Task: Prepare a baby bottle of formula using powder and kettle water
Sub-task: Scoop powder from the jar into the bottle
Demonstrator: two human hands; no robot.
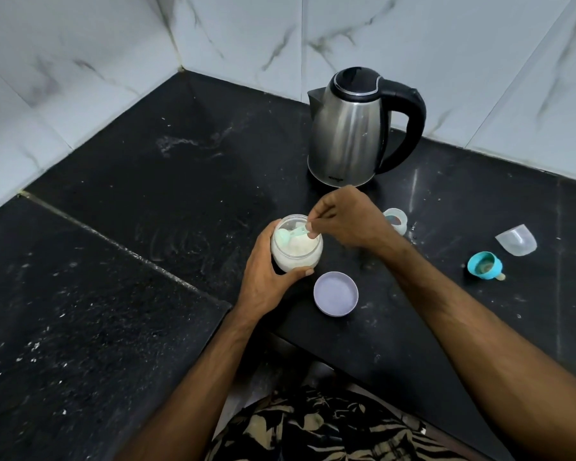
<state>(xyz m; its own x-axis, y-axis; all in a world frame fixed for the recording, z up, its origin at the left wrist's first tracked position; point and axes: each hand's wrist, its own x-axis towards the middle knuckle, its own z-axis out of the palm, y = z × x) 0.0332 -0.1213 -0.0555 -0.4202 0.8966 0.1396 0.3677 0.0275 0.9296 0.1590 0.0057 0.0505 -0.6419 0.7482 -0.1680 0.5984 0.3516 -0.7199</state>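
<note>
Item, black stone worktop (pixel 147 181), set in a tiled corner; wide bare stretch from 9 to 11 o'clock of the jar, front edge stepping in at 6 o'clock. Item, left hand (pixel 266 271), fingers and thumb curled round the clear powder jar (pixel 295 252), which stands upright at centre, part full of white powder. Item, pale green scoop (pixel 291 233), bowl inside the jar mouth, handle pinched between thumb and fingertips of the right hand (pixel 343 221). Item, lilac lid (pixel 336 298), open side up, at 5 o'clock of the jar, just beside it. Item, steel kettle (pixel 353 128), at 1 o'clock, lid closed, handle turned right. Item, baby bottle (pixel 395 221), at 3 o'clock, mostly hidden behind the right hand. Item, teal teat ring (pixel 484 265) and clear cap (pixel 516 239), further right, well apart. Risk, judged: a heaped scoop carried across may shed powder; the right wrist, close to the bottle, could tip it; the lid lies near the inner edge.
</note>
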